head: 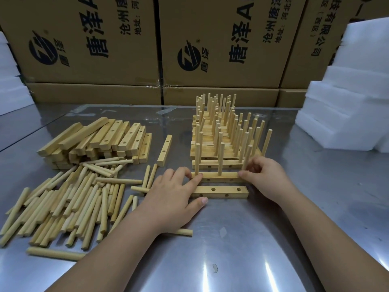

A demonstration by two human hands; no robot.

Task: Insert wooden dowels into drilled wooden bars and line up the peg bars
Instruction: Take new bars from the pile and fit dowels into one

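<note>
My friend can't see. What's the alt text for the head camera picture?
Two hands steady a peg bar with three upright dowels on a metal table: the left hand presses one end, the right hand pinches the other. An empty drilled bar lies nearer, loose dowels left, finished peg bars behind.

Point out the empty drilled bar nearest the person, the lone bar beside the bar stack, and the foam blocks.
empty drilled bar (226,189): head view, top face between two holes.
lone bar (165,146): head view, top face between its holes.
foam blocks (345,102): head view, front face, right-hand stack.
</note>
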